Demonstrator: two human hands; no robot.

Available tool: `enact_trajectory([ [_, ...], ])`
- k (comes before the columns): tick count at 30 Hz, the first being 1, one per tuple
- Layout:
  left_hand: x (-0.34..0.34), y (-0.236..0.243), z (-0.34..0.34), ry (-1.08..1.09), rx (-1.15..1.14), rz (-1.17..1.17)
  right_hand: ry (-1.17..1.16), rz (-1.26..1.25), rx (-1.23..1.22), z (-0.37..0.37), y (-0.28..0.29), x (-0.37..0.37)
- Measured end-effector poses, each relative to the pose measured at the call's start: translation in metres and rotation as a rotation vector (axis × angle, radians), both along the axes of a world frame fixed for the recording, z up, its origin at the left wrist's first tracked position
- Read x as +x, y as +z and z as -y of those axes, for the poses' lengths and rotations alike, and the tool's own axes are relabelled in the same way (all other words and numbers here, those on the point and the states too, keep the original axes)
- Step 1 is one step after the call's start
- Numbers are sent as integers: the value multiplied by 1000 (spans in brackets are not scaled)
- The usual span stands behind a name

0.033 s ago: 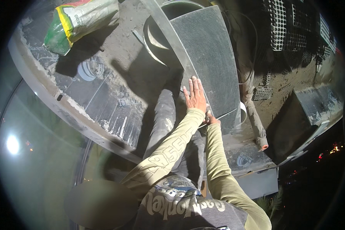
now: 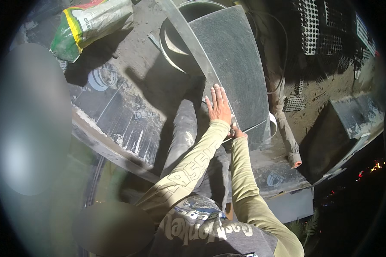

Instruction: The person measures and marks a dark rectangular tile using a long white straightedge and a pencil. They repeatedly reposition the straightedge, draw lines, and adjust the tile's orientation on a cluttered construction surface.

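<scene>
My left hand (image 2: pixel 219 107) lies flat with its fingers stretched out along a long grey metal straightedge (image 2: pixel 192 40). The bar runs along the left edge of a dark grey textured slab (image 2: pixel 231 60), which rests over a round bucket (image 2: pixel 171 39). Just below it, my right hand (image 2: pixel 238 132) is closed at the slab's near left edge, thumb up. What its fingers hold is hidden. A thin dark line or rod (image 2: pixel 255 127) runs from this hand across the slab's near corner; I cannot tell which.
A green, yellow and white sack (image 2: pixel 96 25) lies at the upper left. A dusty pipe (image 2: pixel 291 147) with an orange end lies right of the slab, with perforated black panels (image 2: pixel 311 28) beyond. The curved ledge (image 2: pixel 111 152) borders the left; another slab (image 2: pixel 358 113) leans far right.
A blurred grey patch now covers the far left of the view. My hands, the straightedge and the slab show no visible change.
</scene>
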State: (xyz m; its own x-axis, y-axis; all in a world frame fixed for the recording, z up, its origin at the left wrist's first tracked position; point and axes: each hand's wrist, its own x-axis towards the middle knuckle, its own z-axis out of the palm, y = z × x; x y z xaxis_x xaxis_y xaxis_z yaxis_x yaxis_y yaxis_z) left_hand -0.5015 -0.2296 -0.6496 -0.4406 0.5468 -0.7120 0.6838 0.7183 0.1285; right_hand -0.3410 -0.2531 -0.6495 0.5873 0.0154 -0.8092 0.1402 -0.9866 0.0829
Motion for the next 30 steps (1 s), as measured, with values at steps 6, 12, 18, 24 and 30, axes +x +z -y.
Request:
enact_trajectory([
  [6, 11, 15, -16, -59, -37, -37, -160, -32, 131, -5, -5, 12],
  [12, 39, 15, -22, -243, -57, -254, -313, -144, 225, 22, -28, 33],
  [18, 58, -16, -6, -315, -139, -312, -525, -152, 413, 98, 26, 119],
  [24, 3, -93, 6, -462, -175, -365, -1006, 148, 666, 224, 0, 281],
  [30, -9, -99, -8, -958, -34, -421, -1504, 175, 929, 271, -56, 366],
])
